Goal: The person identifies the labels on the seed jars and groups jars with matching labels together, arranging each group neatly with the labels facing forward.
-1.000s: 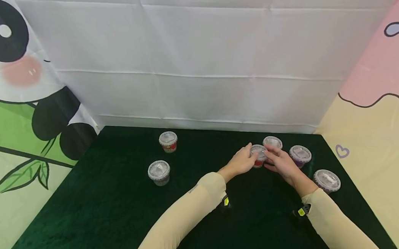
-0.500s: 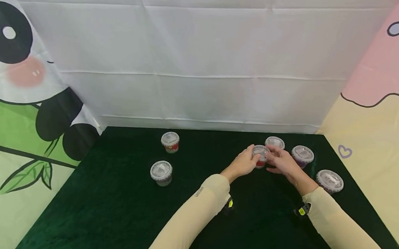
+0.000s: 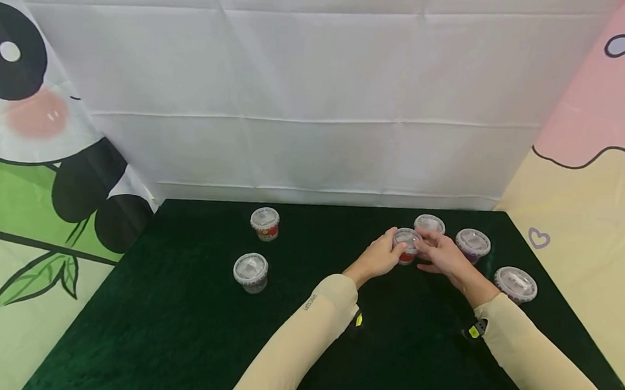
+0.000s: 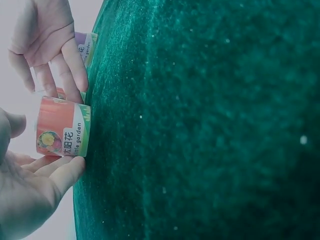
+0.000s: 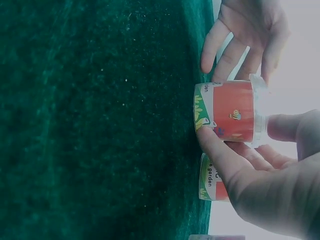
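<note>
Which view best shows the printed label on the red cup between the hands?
Left wrist: the label faces that camera, with its flower picture and the word "garden" readable. Right wrist shows another side of the cup, mostly red with a bee drawing. Head: just a red strip under the lid, too small to read.

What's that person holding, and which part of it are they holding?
The red cup, by its side, with the left hand. The right hand is at its opposite side, but I can't tell whether it grips too.
</note>
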Demonstrator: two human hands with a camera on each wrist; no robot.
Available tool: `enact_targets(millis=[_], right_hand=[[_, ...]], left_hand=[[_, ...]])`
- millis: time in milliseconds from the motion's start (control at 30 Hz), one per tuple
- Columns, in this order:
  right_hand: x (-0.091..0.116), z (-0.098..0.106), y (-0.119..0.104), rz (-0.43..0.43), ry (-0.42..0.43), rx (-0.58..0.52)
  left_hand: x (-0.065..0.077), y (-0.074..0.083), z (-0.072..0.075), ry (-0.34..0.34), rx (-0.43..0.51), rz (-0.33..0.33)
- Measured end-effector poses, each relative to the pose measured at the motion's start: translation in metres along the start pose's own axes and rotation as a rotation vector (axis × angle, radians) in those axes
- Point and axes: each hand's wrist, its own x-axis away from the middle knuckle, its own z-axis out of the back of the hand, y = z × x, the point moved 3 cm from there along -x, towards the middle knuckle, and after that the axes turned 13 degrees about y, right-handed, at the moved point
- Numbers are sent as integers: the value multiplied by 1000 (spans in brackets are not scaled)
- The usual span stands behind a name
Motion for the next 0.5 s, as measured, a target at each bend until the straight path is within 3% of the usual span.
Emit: enact_targets(millis=[500], right_hand=[[-1, 1, 0, -15, -6, -9]], left_hand=[[-5, -3, 2, -41, 0, -23]])
